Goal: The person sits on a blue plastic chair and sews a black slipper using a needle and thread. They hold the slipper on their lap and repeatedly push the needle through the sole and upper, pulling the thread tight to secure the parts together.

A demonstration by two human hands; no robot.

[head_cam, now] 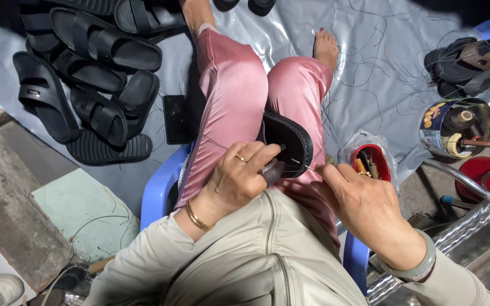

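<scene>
A person in pink trousers is sitting on a blue chair [157,192] with a black sandal [288,141] lying on the lap, sole edge turned toward the body; everything else is placed here against that sandal. The left hand [235,180] is pressing on the near end of the sandal, its fingers [262,156] curling closed around a dark awl handle [272,170] whose tip is touching the sandal's rim. The right hand [364,207] is sitting just right of the sandal, its fingers [327,173] pinching shut on a thin thread [307,166] that is running taut to the sandal's edge. Just right of the sandal, a red tub [370,161] wrapped in clear plastic is holding small tools. Further right, a round tin [455,127] is carrying spools of thread, and beyond it a small stack of dark sandals [466,62] is resting on the grey sheet [370,68]. Well left of the sandal, a heap of black sandals [86,85] is spreading across the same sheet, with a dark phone [175,118] lying between that heap and the person's leg. Loose threads are trailing over the sheet above the sandal.
</scene>
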